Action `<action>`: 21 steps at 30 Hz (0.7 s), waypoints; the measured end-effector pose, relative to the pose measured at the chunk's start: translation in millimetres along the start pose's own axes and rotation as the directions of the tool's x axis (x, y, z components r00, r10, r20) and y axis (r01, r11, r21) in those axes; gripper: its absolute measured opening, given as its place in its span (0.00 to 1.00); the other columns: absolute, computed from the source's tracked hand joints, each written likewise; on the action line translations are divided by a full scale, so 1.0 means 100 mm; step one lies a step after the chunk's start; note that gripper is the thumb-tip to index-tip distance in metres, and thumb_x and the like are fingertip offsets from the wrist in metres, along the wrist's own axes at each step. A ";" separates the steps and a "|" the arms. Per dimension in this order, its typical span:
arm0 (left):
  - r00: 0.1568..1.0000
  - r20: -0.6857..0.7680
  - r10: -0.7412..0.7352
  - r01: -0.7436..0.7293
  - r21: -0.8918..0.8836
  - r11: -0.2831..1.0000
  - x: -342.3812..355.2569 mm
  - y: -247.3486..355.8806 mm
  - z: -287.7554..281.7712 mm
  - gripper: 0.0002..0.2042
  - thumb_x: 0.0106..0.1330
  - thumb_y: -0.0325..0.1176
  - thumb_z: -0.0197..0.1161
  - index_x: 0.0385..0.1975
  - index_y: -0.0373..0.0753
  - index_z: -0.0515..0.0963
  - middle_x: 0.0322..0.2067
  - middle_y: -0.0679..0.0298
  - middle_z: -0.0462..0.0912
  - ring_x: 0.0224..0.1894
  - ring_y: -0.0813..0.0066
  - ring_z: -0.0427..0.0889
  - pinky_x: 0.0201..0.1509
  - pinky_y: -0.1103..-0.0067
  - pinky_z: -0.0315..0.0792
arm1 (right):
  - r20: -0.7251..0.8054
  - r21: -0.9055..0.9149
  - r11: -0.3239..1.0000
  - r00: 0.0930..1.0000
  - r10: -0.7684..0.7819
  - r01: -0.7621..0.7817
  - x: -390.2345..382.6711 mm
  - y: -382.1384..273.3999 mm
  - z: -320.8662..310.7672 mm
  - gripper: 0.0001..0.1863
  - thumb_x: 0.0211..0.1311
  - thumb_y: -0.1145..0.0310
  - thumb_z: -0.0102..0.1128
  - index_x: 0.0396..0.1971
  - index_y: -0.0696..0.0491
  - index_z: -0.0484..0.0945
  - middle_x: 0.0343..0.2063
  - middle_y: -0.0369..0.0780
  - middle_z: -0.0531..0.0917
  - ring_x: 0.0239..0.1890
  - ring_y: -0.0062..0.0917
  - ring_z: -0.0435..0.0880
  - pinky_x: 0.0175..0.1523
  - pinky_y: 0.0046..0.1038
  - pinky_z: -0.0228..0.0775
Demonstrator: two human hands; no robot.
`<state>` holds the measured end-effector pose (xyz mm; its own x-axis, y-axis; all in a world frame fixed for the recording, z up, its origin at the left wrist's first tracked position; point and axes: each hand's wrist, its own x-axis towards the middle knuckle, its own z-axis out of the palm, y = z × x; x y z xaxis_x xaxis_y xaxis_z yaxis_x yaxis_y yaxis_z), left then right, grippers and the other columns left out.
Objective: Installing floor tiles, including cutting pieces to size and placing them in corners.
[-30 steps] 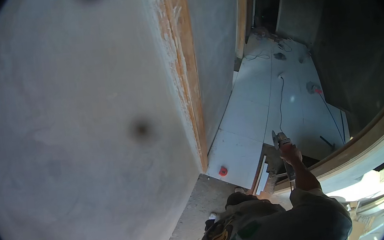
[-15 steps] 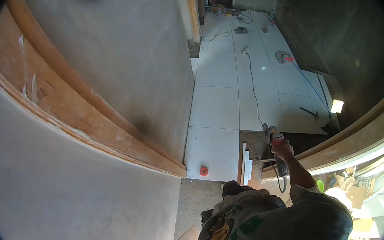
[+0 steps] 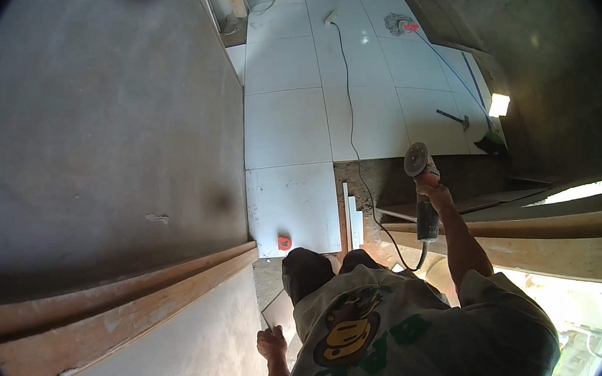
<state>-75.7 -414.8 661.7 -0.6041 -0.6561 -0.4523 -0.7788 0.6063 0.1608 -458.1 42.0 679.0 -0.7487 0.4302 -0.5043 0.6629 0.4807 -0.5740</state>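
Note:
My right hand (image 3: 433,197) is wrapped round the body of an angle grinder (image 3: 427,222), holding it up at the right. Its round disc (image 3: 417,160) points away from me, and a dark power cord (image 3: 368,188) loops from its back end. Low on the left, my left hand (image 3: 271,343) pinches the edge of a thin, flat tile piece (image 3: 279,311). Part of that piece is hidden behind my leg and shirt. A red tape measure (image 3: 285,242) lies on the near white floor tile (image 3: 292,204), ahead of my knees.
Narrow cut tile strips (image 3: 355,219) lie beside an untiled gap in the floor. Farther off are a hammer (image 3: 454,119), a dark broom head (image 3: 490,142) with a blue handle, a grey rag (image 3: 398,24) and a cord plug (image 3: 330,17). Wooden door frames (image 3: 129,311) stand on both sides.
The view has tilted down and turned. My left hand has come forward with the tile piece, showing more of the forearm. The grinder has turned, so its disc face shows more fully.

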 end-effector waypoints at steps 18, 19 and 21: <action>0.885 0.184 0.428 -0.462 0.237 0.855 3.23 2.41 -0.85 0.20 0.58 0.47 0.62 0.24 0.30 0.78 0.28 0.47 0.77 0.33 0.46 0.78 0.41 0.58 0.72 | 0.403 0.765 0.380 0.847 0.348 -0.520 0.64 -0.42 0.09 0.25 0.54 0.55 0.61 0.42 0.60 0.72 0.25 0.46 0.81 0.22 0.32 0.82 0.30 0.31 0.78; 0.883 0.161 0.440 -0.468 0.267 0.842 3.36 2.61 -0.87 0.20 0.59 0.47 0.62 0.24 0.30 0.78 0.28 0.46 0.77 0.34 0.46 0.78 0.42 0.58 0.72 | 0.409 0.698 0.444 0.822 0.397 -0.562 0.70 -0.39 0.17 0.25 0.54 0.54 0.61 0.42 0.60 0.72 0.24 0.46 0.81 0.22 0.32 0.82 0.30 0.31 0.78; 0.877 0.171 0.449 -0.480 0.252 0.840 3.62 2.94 -0.95 0.22 0.59 0.48 0.60 0.23 0.29 0.78 0.28 0.47 0.77 0.33 0.46 0.78 0.42 0.59 0.71 | 0.494 0.672 0.392 0.775 0.394 -0.628 0.67 -0.26 0.40 0.24 0.52 0.54 0.63 0.40 0.59 0.73 0.23 0.44 0.80 0.21 0.31 0.81 0.30 0.31 0.78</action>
<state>-539.3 -516.6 629.1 -0.8510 -0.2262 -0.4740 -0.3221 0.9376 0.1308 -525.2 27.5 634.2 -0.3211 0.1453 -0.9358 0.7272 -0.5952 -0.3420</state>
